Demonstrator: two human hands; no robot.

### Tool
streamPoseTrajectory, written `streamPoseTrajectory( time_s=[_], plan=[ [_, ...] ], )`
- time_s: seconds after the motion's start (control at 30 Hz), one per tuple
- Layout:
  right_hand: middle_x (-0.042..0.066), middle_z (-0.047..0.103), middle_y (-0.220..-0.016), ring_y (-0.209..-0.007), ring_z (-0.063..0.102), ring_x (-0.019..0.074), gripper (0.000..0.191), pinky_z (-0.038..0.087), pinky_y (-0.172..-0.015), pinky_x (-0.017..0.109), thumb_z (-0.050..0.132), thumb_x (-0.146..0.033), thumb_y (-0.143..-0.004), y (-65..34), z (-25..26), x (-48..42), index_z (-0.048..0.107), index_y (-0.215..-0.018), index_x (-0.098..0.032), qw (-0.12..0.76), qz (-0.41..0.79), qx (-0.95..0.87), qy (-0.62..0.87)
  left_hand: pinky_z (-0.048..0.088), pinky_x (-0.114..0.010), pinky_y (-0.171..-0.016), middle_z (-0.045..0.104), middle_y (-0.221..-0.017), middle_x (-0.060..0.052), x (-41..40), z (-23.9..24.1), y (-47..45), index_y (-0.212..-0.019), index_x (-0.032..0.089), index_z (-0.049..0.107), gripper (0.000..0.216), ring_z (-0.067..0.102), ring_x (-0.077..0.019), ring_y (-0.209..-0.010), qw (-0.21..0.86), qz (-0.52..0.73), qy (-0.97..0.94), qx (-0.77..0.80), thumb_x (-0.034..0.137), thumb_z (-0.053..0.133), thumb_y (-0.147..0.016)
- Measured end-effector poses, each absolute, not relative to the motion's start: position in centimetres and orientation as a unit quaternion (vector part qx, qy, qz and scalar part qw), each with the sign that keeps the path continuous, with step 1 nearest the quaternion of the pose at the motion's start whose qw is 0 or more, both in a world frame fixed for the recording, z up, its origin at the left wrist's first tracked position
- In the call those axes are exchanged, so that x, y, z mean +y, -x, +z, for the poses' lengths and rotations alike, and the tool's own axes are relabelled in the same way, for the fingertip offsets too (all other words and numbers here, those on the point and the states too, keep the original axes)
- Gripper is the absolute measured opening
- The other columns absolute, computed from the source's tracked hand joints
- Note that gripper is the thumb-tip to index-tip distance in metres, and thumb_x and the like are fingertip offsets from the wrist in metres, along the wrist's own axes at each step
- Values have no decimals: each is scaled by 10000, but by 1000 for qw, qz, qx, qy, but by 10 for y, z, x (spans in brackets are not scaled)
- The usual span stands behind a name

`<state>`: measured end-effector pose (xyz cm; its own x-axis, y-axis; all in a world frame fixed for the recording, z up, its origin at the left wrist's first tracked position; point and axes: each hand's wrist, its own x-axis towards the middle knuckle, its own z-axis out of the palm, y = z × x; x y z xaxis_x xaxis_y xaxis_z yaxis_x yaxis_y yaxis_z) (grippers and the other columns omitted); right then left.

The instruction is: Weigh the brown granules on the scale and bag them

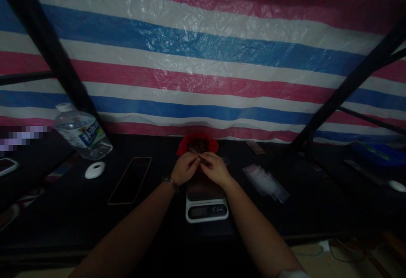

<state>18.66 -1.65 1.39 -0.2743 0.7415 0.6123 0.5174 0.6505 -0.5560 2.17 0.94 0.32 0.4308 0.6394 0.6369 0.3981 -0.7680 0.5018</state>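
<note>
My left hand (185, 169) and my right hand (215, 168) meet above the far end of a kitchen scale (207, 212), thumbs and fingertips pinched together. What they pinch is small and too dark to make out. Just beyond the fingertips stands a red bowl (182, 146) with dark brown contents, partly covered by my hands. The scale has a dark plate and a white front with a display. Around my left wrist is a beaded bracelet (171, 182).
Right of the scale lie several clear zip bags (265, 183); a small bag with brown contents (255, 148) lies farther back. On the left are a phone (130, 181), a white oval object (95, 170) and a large plastic bottle (84, 134). A striped sheet (203, 79) hangs behind.
</note>
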Motion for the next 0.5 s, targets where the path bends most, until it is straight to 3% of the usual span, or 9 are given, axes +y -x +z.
streamPoseTrajectory(
  time_s=[0.5],
  plan=[
    [61, 658, -999, -903, 625, 157, 374, 524, -798, 285, 562, -119, -782, -186, 16, -17, 637, -1131, -231, 451, 127, -788, 399, 473, -317, -730, 635, -789, -68, 8, 6, -22, -812, 164, 631, 256, 582, -175, -771, 135, 429, -836, 314, 272, 416, -897]
  ],
)
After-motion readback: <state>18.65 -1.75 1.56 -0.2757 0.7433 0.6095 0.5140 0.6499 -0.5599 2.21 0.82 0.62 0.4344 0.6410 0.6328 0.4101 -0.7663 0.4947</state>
